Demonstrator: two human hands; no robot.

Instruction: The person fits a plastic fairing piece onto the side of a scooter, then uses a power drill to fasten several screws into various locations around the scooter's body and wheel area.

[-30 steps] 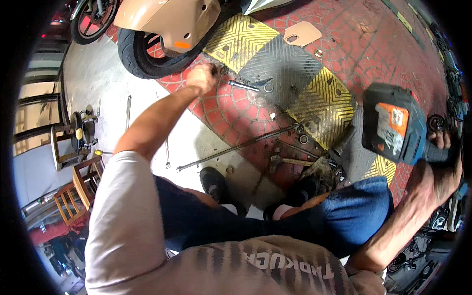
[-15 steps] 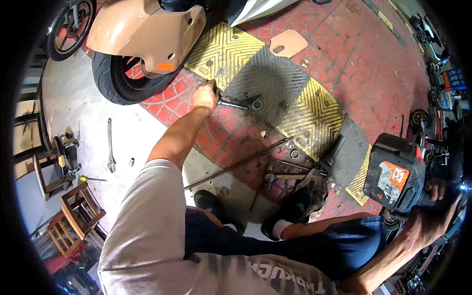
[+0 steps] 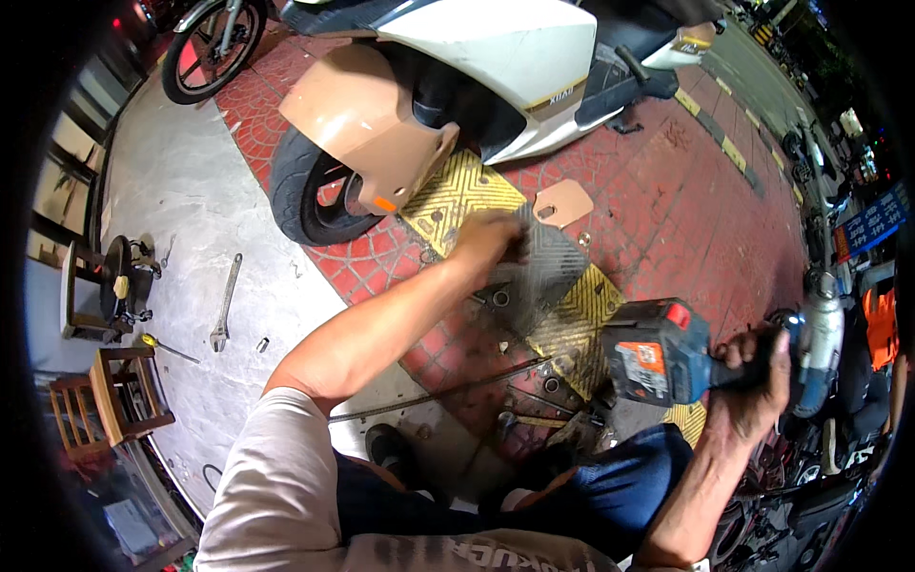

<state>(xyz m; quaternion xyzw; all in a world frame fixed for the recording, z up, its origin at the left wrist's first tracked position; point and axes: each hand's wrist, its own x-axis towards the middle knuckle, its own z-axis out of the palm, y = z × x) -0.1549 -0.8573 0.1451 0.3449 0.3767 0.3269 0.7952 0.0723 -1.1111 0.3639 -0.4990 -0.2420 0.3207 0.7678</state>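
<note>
My right hand (image 3: 748,391) is wrapped round the handle of a cordless impact wrench (image 3: 818,348), whose big black battery (image 3: 653,351) points left. Its silver-and-blue head is at the far right. My left hand (image 3: 488,238) is stretched forward over the ribbed yellow-and-grey ramp (image 3: 464,191), near the scooter's front wheel (image 3: 319,205). Motion smears its fingers, and dark shapes beside them cannot be made out. Below that hand a metal ring (image 3: 500,298) lies on the ramp next to a dark rod end. A peach-coloured panel (image 3: 564,203) lies just beyond.
The scooter (image 3: 496,57) with peach front cover stands ahead. A long rod (image 3: 438,391), a hammer (image 3: 538,420) and another ring (image 3: 551,384) lie near my feet. On the pale floor at left are an adjustable wrench (image 3: 226,305), a screwdriver (image 3: 172,349) and a wooden stool (image 3: 124,396).
My left hand has lifted off the part on the ground and swung right. My right hand has brought the impact wrench inward and further into view. The whole view has shifted.
</note>
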